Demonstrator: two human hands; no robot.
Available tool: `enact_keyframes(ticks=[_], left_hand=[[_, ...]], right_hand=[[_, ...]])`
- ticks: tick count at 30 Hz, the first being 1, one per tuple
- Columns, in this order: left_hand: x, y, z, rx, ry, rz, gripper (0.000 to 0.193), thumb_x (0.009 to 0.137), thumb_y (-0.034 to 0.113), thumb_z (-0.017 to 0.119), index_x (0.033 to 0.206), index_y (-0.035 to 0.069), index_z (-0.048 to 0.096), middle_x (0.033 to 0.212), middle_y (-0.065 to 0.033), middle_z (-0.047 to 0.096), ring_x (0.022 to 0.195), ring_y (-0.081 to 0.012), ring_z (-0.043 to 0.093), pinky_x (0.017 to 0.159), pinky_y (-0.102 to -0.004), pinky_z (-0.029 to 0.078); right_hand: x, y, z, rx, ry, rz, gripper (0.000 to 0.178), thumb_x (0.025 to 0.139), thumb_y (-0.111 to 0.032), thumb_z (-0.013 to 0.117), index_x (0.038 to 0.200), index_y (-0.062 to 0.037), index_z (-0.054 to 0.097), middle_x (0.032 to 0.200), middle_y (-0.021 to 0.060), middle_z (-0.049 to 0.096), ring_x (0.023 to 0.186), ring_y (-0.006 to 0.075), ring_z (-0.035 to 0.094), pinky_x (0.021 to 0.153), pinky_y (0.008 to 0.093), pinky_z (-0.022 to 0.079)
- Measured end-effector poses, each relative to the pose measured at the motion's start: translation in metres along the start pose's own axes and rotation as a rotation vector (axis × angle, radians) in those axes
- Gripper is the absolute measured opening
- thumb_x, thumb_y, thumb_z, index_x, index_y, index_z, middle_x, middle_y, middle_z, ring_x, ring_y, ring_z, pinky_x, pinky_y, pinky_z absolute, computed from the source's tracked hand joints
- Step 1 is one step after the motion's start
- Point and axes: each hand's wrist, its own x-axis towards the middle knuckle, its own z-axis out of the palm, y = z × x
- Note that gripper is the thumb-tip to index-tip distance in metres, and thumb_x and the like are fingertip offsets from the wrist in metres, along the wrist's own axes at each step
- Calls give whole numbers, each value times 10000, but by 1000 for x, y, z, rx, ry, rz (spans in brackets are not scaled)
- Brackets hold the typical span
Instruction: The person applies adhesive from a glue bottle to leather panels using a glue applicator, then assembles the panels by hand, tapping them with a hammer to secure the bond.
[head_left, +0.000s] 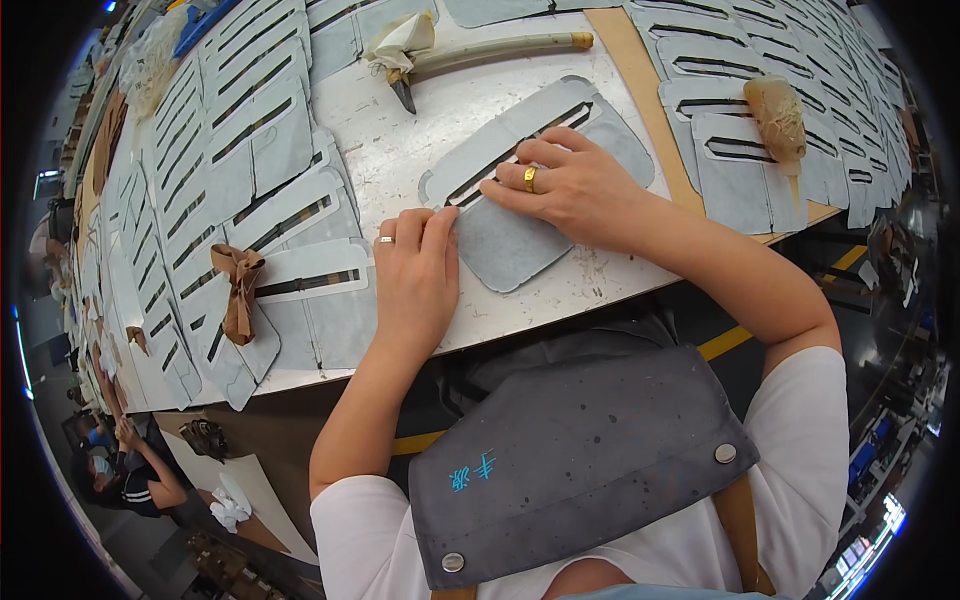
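A grey fabric-like panel (512, 240) with rounded corners lies on the white tabletop in front of me. A long slot edged with dark strip (566, 120) runs slantwise across it, lined with white. My left hand (415, 265) has its fingers bent and closed at the lower left end of the slot, gripping the panel's edge there. Over the middle of the slot, my right hand (575, 190) bends its fingers together onto the strip. Both hands hide parts of the panel, and the right thumb is not clearly seen.
Overlapping grey slotted panels cover the left (262, 140) and right (720, 50) sides. A wrapped-handle hammer-like tool (490, 52) lies beyond my work. A brown cloth bundle (237, 290) and a tan wrapped lump (776, 118) rest on panels. Another person (125, 480) is at far left.
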Motion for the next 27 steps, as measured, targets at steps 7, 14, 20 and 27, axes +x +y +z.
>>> enact_keyframes(ticks=[7, 14, 20, 27], left_hand=[[-2, -1, 0, 6, 19, 4, 257, 822, 18, 617, 1076, 58, 618, 964, -73, 550, 861, -269, 521, 741, -383, 399], [1, 2, 5, -1, 73, 36, 190, 829, 38, 612, 1018, 55, 612, 943, -84, 556, 878, -276, 529, 744, -388, 401], [-2, 6, 3, -100, 75, -5, 211, 832, 45, 602, 1042, 52, 596, 1006, -100, 568, 928, -290, 533, 802, -412, 389], [14, 45, 17, -167, -26, 143, 304, 849, 93, 608, 1141, 21, 570, 1244, -147, 541, 1157, -326, 502, 947, -431, 373]], right_hand=[[46, 66, 8, -112, 284, 153, 271, 812, -88, 582, 1081, -104, 614, 1076, 39, 636, 1029, 216, 578, 912, 374, 438], [100, 95, 56, -329, 106, 206, 258, 864, -129, 586, 1114, -67, 596, 1111, 128, 624, 1016, 272, 611, 854, 384, 490], [90, 55, -9, -33, -150, 472, 222, 942, -177, 530, 1131, -63, 556, 1045, 146, 630, 798, 309, 656, 669, 396, 522], [-16, 25, -64, 223, -124, 511, 450, 955, -200, 493, 1398, -159, 424, 814, 175, 622, 734, 345, 631, 643, 433, 491]])
